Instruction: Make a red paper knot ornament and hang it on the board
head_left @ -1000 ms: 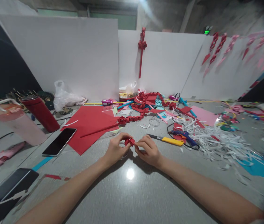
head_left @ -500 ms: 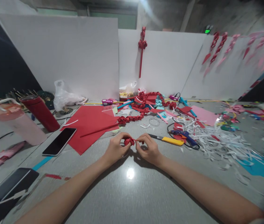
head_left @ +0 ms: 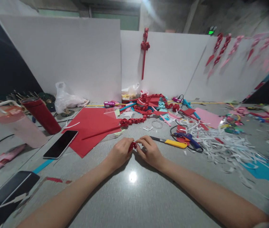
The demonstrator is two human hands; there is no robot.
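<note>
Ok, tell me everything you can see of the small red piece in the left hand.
The small red piece looks like folded paper. The left hand grips it and hides much of it, so its full shape is unclear. The right hand is at its right edge; whether it touches cannot be told. Grey table lies below.

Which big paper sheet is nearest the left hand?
The red sheet, just beyond the left hand; the pink sheet and blue sheet both lie to the right of the yellow-handled knife.
</note>
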